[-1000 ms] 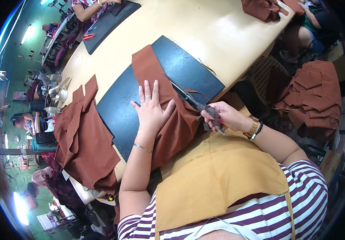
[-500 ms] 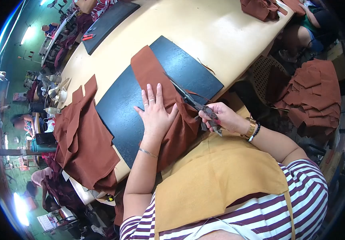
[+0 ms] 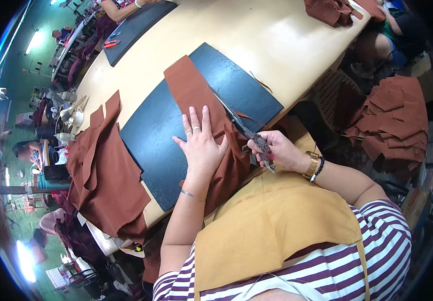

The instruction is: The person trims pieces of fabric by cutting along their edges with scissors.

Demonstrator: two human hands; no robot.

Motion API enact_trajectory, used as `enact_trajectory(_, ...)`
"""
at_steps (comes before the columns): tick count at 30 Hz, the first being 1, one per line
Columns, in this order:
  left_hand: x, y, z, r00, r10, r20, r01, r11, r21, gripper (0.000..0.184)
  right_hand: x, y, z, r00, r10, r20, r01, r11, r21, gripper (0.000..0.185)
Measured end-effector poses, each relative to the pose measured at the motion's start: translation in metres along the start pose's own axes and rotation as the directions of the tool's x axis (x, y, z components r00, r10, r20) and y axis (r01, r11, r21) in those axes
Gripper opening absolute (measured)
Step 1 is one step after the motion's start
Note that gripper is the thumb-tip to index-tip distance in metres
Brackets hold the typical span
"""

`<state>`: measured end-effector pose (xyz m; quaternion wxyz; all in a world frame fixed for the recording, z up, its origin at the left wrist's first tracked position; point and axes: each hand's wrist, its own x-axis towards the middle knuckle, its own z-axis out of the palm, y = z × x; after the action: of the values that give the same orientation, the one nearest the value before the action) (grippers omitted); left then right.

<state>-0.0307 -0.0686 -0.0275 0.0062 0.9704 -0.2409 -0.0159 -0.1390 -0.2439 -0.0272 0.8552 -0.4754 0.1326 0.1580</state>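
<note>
A length of rust-brown fabric (image 3: 189, 80) lies across a dark board (image 3: 151, 135) and hangs in folds over the table's near edge. My left hand (image 3: 202, 143) rests flat on the fabric, fingers spread. In my right hand (image 3: 279, 150) is a pair of scissors (image 3: 237, 120), its handles wrapped in grey rag. The blades point away from me along the fabric's right edge, and they look nearly closed. A narrow strip of the same fabric (image 3: 250, 122) lies on the board just right of the blades.
More rust-brown pieces (image 3: 103, 185) lie at the table's left edge. Cut pieces are stacked on a chair (image 3: 392, 120) to the right. A second dark board (image 3: 136, 30) with red-handled tools (image 3: 111, 44) is at the far side, beside another person's arm (image 3: 118, 10).
My left hand has slid slightly right on the fabric. My right hand and the scissors have barely moved. Another person's arm has come in over the far board.
</note>
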Motion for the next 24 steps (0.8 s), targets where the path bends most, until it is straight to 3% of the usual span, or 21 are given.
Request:
enact_trajectory(6,0.001,-0.001,0.000,1.000,0.005,-0.006,-0.005,1.000,-0.017,0.083,0.003,0.011,-0.004,0.998,-0.065,-0.008,0.065,0.998,-0.016,0.022)
enact_trajectory(9,0.009,-0.015,-0.009,0.997,0.083,0.003,-0.083,0.996,-0.025,0.082,0.000,0.009,-0.013,0.998,-0.038,-0.045,0.040,0.999,0.036,0.023)
enact_trajectory(13,0.046,-0.089,-0.017,0.924,0.381,-0.018,-0.381,0.923,-0.050,0.085,-0.007,0.005,-0.023,0.990,-0.067,-0.121,0.080,0.992,0.100,0.034)
enact_trajectory(15,0.065,-0.135,-0.027,0.896,0.444,-0.019,-0.444,0.894,-0.058,0.085,-0.014,-0.001,-0.023,0.988,-0.076,-0.134,0.097,0.983,0.157,0.040)
enact_trajectory(17,0.090,-0.159,-0.035,0.932,0.362,-0.008,-0.361,0.930,-0.065,0.074,-0.013,0.006,-0.037,0.992,-0.077,-0.100,0.086,0.992,0.091,0.049)
enact_trajectory(19,0.109,-0.132,-0.062,0.975,0.203,0.095,-0.202,0.979,-0.022,0.066,-0.014,0.006,-0.041,0.996,-0.026,-0.081,0.036,0.992,0.125,0.051)
enact_trajectory(21,0.126,-0.102,-0.042,0.973,0.136,-0.187,-0.141,0.990,-0.018,0.060,-0.013,0.005,-0.041,0.997,-0.030,-0.073,0.039,0.993,0.113,0.049)
enact_trajectory(24,0.151,-0.062,-0.004,0.962,0.027,-0.271,-0.056,0.993,-0.100,0.064,-0.014,-0.006,-0.031,0.995,-0.038,-0.092,0.042,0.998,0.045,0.041)
